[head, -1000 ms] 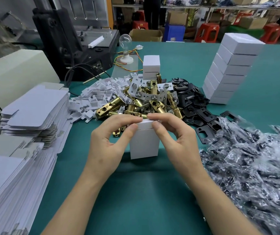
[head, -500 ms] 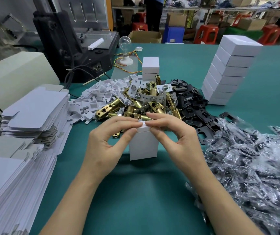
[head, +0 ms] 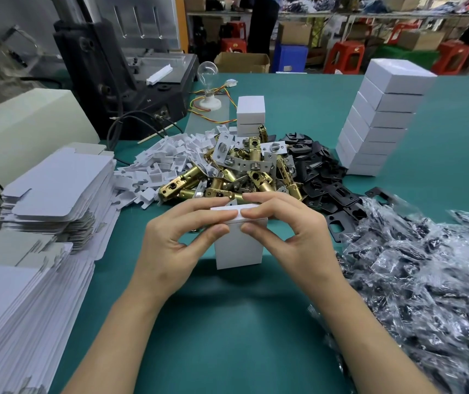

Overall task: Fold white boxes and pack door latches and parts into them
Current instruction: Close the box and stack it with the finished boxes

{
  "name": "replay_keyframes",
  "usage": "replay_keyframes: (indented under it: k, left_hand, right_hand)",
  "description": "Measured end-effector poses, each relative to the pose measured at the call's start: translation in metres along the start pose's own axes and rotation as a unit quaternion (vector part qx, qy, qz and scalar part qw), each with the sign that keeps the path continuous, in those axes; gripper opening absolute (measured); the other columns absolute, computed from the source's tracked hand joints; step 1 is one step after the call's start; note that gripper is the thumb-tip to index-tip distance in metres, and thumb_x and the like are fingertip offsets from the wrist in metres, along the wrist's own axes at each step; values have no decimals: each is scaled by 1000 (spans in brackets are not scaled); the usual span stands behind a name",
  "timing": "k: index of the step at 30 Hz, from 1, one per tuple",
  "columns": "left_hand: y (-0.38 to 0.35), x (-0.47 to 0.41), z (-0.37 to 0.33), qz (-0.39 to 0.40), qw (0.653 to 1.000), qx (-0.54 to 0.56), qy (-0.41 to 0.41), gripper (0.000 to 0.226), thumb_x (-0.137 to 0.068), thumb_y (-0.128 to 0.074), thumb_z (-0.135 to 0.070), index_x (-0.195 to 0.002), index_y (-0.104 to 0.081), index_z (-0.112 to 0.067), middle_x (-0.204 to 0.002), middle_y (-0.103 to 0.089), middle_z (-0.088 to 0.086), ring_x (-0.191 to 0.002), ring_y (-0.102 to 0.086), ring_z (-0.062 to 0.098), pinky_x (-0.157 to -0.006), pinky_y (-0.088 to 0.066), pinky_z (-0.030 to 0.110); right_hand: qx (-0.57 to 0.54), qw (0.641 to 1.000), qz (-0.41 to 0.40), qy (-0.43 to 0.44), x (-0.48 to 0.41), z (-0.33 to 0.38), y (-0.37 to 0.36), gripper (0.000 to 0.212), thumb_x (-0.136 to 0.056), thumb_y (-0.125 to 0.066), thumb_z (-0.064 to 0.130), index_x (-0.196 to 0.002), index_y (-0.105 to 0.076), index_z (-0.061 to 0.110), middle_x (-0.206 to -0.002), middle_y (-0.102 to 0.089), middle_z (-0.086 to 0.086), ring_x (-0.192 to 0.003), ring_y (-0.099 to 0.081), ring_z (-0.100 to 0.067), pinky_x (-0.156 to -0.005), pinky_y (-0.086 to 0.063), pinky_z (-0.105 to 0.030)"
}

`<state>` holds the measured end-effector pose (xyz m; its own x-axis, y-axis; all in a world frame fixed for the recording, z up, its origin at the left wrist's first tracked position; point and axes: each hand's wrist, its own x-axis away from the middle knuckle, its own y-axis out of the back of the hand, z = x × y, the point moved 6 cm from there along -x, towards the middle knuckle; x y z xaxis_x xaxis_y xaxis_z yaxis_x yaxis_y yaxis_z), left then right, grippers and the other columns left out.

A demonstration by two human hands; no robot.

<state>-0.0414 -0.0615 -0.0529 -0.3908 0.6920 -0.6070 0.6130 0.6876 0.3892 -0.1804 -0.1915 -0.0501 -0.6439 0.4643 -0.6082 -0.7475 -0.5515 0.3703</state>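
White box (head: 239, 245) is standing upright on the green table (head: 227, 322), straight in front of you and just on the near side of the brass door latches (head: 236, 174). You are working its top edge with both hands. Your left hand (head: 176, 243) is pinching the lid from the left, thumb on the near face and index finger lying along the top. Your right hand (head: 293, 237) is doing the same from the right, so each grip is clamping on the box. Your index fingertips are almost meeting over the middle of the lid. The lid is lying flat, but whether its flap is fully tucked in cannot be told.

Beyond the box, the latches are lying in a loose heap. White card inserts (head: 168, 157) are piling up to its left and black strike plates (head: 315, 172) to its right. Clear bags of parts (head: 426, 274) are spreading beside your right forearm. Flat box blanks (head: 28, 280) are sitting in stacks along the left edge. A tall stack of closed boxes (head: 381, 123) is leaning at the far right, well apart from you.
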Motion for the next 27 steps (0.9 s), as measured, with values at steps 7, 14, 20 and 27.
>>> replay_keyframes:
  k: [7, 14, 20, 27]
  left_hand:
    - [-3, 1, 5, 0, 1000, 20, 13, 20, -95, -74, -23, -114, -80, -24, -124, -76, -11, -119, -71, 10, -98, -53, 20]
    - [-12, 4, 18, 33, 991, 69, 112, 39, -96, -71, -22, -123, -71, -50, -116, -75, -20, -101, -72, 2, -85, -52, 12]
    - [-6, 9, 38, -109, 937, 207, 260, 30, -100, -71, -17, -115, -75, -42, -99, -78, 1, -95, -75, 16, -68, -64, 33]
    - [-5, 10, 39, -157, 892, 295, 306, 27, -84, -76, -44, -110, -77, -51, -101, -81, -4, -89, -76, 11, -65, -62, 27]
  right_hand:
    - [17, 1000, -10, 6, 1, -3, -2, 6, -91, -77, 14, -96, -78, 10, -118, -72, 0, -113, -67, -11, -92, -55, -28]
    - [57, 997, 16, -44, 4, -5, -9, 36, -91, -78, 24, -125, -68, 21, -139, -58, 9, -131, -55, -7, -97, -54, -40]
    - [265, 954, 92, -105, 18, 0, -33, 113, -72, -74, 72, -159, -15, 31, -152, -29, 10, -121, -56, -19, -86, -54, -38]
    - [266, 953, 78, -124, 19, 9, -46, 89, -81, -67, 64, -153, -20, 44, -132, -48, 11, -104, -59, -17, -75, -48, -29]
